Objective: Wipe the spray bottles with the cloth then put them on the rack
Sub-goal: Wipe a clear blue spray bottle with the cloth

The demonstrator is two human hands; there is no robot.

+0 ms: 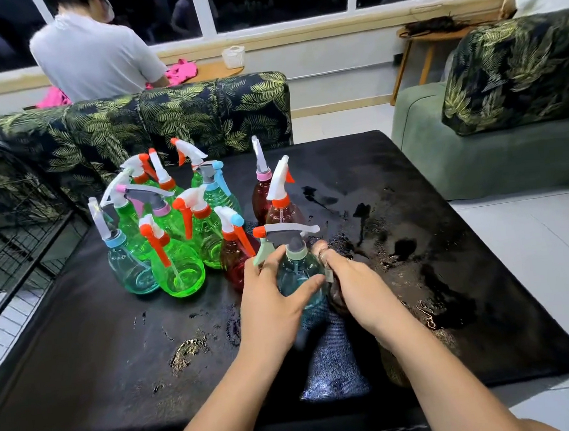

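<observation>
A pale blue spray bottle with a grey trigger and orange nozzle stands upright on the black table. My left hand grips its left side, thumb across the front. My right hand presses a dark brown cloth against the bottle's right side; most of the cloth is hidden under the hand. Several green, blue and red spray bottles cluster just behind on the left. A black wire rack stands beyond the table's left edge.
Wet patches and droplets spread over the table's right half. A leaf-print sofa runs behind the table, another at the right. A person in a grey shirt sits beyond the sofa, back turned.
</observation>
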